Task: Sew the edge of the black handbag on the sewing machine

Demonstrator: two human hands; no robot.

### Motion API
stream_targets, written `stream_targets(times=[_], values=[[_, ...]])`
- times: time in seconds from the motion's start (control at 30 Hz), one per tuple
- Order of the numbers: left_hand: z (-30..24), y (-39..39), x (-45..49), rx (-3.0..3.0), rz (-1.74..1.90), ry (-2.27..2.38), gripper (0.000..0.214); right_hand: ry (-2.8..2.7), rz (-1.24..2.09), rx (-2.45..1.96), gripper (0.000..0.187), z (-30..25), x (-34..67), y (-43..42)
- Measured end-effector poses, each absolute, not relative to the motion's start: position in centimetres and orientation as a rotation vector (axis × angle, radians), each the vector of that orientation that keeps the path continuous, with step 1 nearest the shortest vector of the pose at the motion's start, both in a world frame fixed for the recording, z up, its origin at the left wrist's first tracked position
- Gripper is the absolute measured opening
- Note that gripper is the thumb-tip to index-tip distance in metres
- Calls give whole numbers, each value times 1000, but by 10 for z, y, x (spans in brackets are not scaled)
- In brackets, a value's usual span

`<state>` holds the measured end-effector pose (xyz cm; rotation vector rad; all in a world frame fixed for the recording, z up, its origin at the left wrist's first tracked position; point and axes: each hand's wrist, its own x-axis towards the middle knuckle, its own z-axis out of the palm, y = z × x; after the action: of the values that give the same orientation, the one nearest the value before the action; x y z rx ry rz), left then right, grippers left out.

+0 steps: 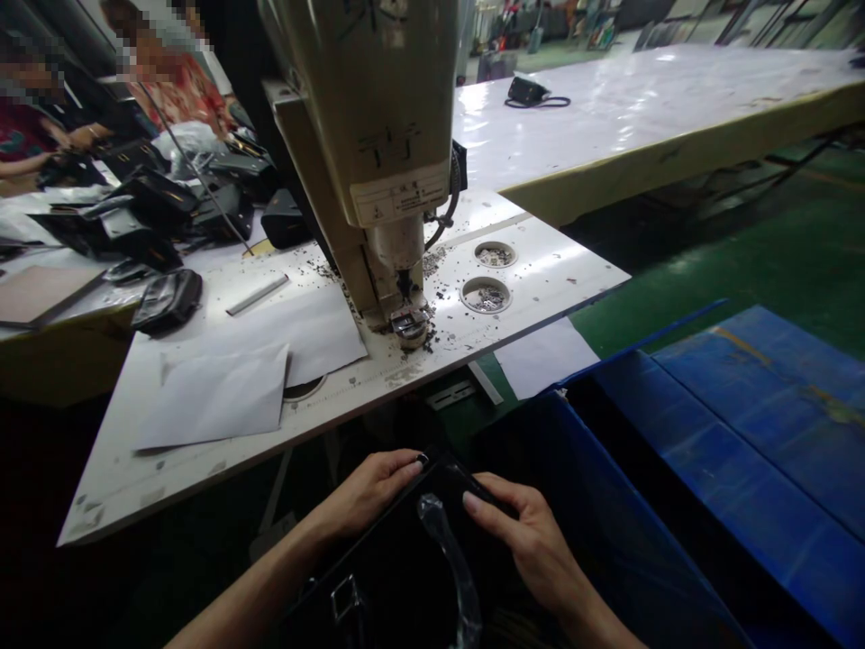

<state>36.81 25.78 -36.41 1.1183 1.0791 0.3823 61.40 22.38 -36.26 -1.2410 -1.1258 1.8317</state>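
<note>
A black handbag (405, 550) is between my hands, low in the head view, with a plastic-wrapped handle (442, 541) and a metal buckle (346, 595). My left hand (378, 487) is closed on its upper edge, thumb on top. Opposite it, my right hand (517, 518) grips the right-hand edge, the thumb lying over the bag. The bag's lower part fades into shadow. Just beyond my hands stands a riveting or punching machine (398, 117) on a white tabletop (378, 388). Small dark bits surround its lower die (409, 326).
White paper sheets (216, 397) lie on the tabletop, left of the machine, near a black pouch (168, 300). A blue box (763, 397) stands at my right. Black bags (155, 203) are piled at the back left, near two people (172, 81). A small bag (527, 91) sits on the far table.
</note>
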Motion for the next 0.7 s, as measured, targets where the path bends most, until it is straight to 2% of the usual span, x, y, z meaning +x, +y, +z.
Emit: stream_targets(times=[0.7], values=[[-372, 257, 365, 1103, 375, 1061, 48, -1089, 1874, -1233, 33, -364, 611, 222]])
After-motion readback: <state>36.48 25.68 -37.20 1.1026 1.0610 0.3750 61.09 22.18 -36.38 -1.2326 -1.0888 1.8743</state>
